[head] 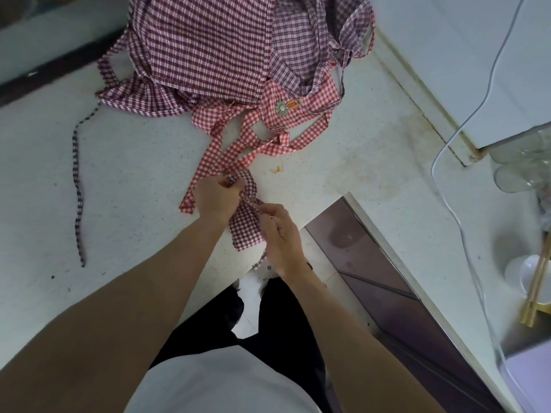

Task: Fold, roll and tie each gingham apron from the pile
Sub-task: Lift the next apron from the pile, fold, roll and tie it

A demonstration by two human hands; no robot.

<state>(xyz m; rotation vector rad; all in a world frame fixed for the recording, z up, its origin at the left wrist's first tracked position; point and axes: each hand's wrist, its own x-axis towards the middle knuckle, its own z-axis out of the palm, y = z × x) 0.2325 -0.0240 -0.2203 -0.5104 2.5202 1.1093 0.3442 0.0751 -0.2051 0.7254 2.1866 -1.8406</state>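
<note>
Two hands are busy on one rolled apron (246,225) near the counter (134,174) edge. Left hand (216,196) pinches the strap (249,181) looped over the roll's far end, right hand (280,231) grips the fabric beside it. Roll's long axis runs from the left hand back toward the person, so the knot probably gets pulled tight across it. Pile (208,49) sits well beyond both hands.

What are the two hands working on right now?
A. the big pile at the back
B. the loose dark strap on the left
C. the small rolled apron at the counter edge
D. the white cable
C: left hand and right hand both grip the rolled apron.
</note>
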